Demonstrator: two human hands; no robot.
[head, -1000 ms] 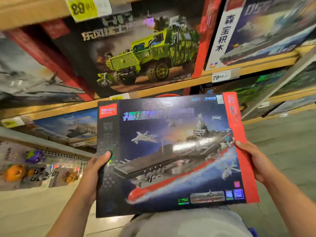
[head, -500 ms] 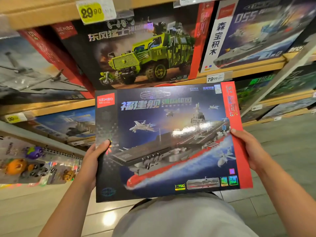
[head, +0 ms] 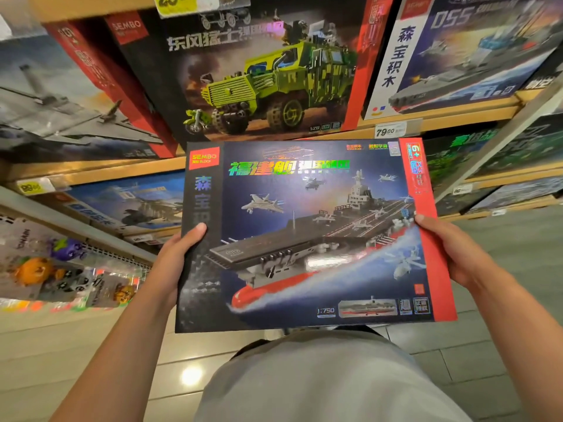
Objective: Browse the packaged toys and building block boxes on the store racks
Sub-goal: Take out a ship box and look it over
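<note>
I hold a flat dark-blue building block box [head: 307, 236] showing an aircraft carrier, face up in front of my chest. My left hand [head: 172, 263] grips its left edge, thumb on the front. My right hand [head: 451, 251] grips the red right edge, thumb on top. Behind it on the wooden rack [head: 441, 114] stands a box with a green military truck [head: 259, 74], a warship box [head: 475, 53] to its right and a grey ship box [head: 61, 95] to its left.
Lower shelves carry more block boxes [head: 128, 202] and yellow and white price tags [head: 390, 129]. Blister-packed small toys [head: 58, 269] hang at the lower left. Pale floor tiles [head: 91, 360] lie below, and my grey shirt fills the bottom middle.
The carrier box has come up slightly and levelled toward me, and the view has tilted up and steadied. Both hands keep the same hold on its edges.
</note>
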